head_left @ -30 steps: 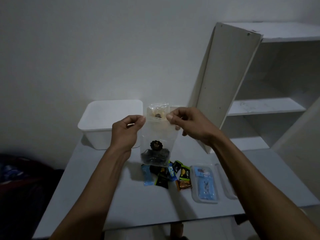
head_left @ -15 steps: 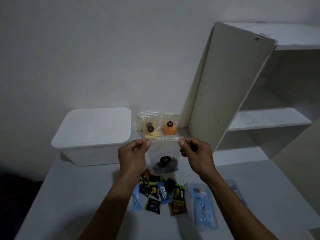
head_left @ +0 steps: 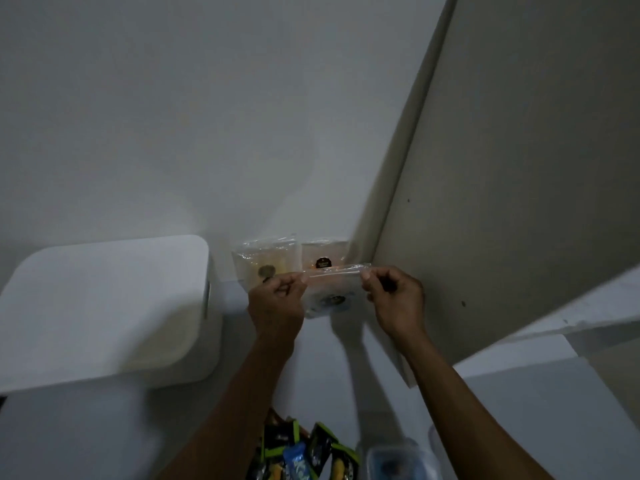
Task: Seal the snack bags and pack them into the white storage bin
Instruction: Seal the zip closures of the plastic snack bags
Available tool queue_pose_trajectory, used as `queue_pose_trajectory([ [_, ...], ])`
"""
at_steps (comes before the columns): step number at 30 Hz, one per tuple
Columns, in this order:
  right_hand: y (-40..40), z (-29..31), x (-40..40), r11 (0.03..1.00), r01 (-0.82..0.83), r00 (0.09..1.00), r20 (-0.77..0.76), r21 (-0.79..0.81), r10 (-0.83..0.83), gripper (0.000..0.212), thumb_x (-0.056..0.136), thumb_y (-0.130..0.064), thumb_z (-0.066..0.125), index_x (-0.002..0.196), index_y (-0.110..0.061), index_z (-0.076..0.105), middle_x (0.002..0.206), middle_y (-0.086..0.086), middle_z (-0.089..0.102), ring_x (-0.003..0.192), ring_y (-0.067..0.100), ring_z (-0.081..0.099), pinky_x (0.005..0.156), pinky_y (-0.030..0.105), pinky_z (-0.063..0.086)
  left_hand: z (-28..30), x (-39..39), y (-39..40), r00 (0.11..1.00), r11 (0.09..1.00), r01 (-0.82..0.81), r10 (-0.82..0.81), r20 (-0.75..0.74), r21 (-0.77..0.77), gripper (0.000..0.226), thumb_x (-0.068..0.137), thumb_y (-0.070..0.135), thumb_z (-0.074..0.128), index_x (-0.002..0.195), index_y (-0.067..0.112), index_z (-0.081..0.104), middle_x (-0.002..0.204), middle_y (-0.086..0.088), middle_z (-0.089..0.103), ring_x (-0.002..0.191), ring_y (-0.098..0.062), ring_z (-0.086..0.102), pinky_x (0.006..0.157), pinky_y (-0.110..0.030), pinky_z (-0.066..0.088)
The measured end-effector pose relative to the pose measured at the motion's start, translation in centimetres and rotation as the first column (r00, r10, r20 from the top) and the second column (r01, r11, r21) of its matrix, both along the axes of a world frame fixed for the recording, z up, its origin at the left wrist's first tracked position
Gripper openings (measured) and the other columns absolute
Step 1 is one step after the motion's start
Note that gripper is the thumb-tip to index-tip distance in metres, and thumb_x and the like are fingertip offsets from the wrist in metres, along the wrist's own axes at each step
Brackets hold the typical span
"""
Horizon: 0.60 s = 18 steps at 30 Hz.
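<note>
A clear snack bag (head_left: 329, 299) with a dark round label hangs over the far part of the table, held by its top edge. My left hand (head_left: 277, 303) pinches its left top corner and my right hand (head_left: 394, 299) pinches its right top corner. Behind it, against the wall, stand a clear bag with yellow snacks (head_left: 266, 259) and a clear bag with orange snacks (head_left: 323, 256). The white storage bin (head_left: 104, 306) sits to the left with its lid on.
Several small wrapped snacks (head_left: 304, 455) lie on the white table (head_left: 519, 410) at the bottom edge, beside a clear box with a blue item (head_left: 401, 462). A tall beige cabinet door (head_left: 502, 202) stands open close to my right hand.
Both hands carried the clear bag forward toward the wall, up to the two bags standing there. The view moved closer and tilted, so the snacks slid to the bottom edge.
</note>
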State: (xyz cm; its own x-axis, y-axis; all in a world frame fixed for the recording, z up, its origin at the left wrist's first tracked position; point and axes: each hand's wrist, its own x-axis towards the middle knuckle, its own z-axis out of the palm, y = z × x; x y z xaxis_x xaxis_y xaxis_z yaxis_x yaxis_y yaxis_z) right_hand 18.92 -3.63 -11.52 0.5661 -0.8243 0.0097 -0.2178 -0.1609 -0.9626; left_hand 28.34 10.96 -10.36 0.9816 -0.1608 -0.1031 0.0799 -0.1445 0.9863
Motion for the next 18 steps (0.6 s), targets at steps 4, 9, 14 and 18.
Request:
queue_pose_trajectory([
  [4, -2.7, -2.0, 3.1, 0.998, 0.057, 0.997, -0.060, -0.003, -0.058, 0.012, 0.087, -0.021, 0.073, 0.075, -0.018, 0.071, 0.070, 0.001, 0.071, 0.067, 0.024, 0.069, 0.064, 0.034, 0.056, -2.0, 3.0, -3.2, 0.997, 0.998, -0.064, 0.065, -0.048, 0.013, 0.010, 0.078, 0.014, 0.080, 0.074, 0.022, 0.075, 0.072, 0.000, 0.071, 0.056, 0.002, 0.061, 0.058, -0.021, 0.050],
  [9, -4.9, -4.2, 6.4, 0.995, 0.102, 0.990, -0.105, 0.024, -0.099, 0.014, 0.087, -0.023, 0.072, 0.074, -0.018, 0.071, 0.067, -0.003, 0.069, 0.064, 0.012, 0.062, 0.062, 0.022, 0.050, -4.0, 5.6, -6.1, 0.991, 0.998, -0.059, 0.063, -0.117, 0.036, 0.017, 0.081, 0.011, 0.076, 0.071, 0.023, 0.073, 0.072, 0.001, 0.072, 0.060, 0.001, 0.063, 0.061, -0.015, 0.049],
  [14, -6.1, -5.5, 8.1, 0.995, 0.102, 0.988, -0.115, 0.000, -0.101, 0.011, 0.090, -0.018, 0.069, 0.078, -0.016, 0.070, 0.070, -0.004, 0.067, 0.067, 0.008, 0.059, 0.058, 0.009, 0.042, -4.9, 7.1, -7.6, 0.993, 0.995, -0.051, 0.059, -0.099, 0.082, 0.004, 0.085, 0.008, 0.072, 0.087, 0.008, 0.076, 0.074, 0.001, 0.070, 0.056, 0.009, 0.061, 0.052, -0.004, 0.043],
  [18, -6.2, -6.1, 8.6, 0.994, 0.108, 0.985, -0.138, 0.007, -0.106, 0.012, 0.090, -0.022, 0.068, 0.079, -0.018, 0.070, 0.075, -0.003, 0.070, 0.069, 0.008, 0.061, 0.064, 0.021, 0.046, -5.3, 7.7, -8.0, 0.997, 0.993, -0.037, 0.045, -0.069, 0.108, 0.010, 0.085, 0.008, 0.072, 0.093, 0.002, 0.075, 0.075, 0.001, 0.069, 0.056, 0.013, 0.059, 0.054, -0.002, 0.042],
])
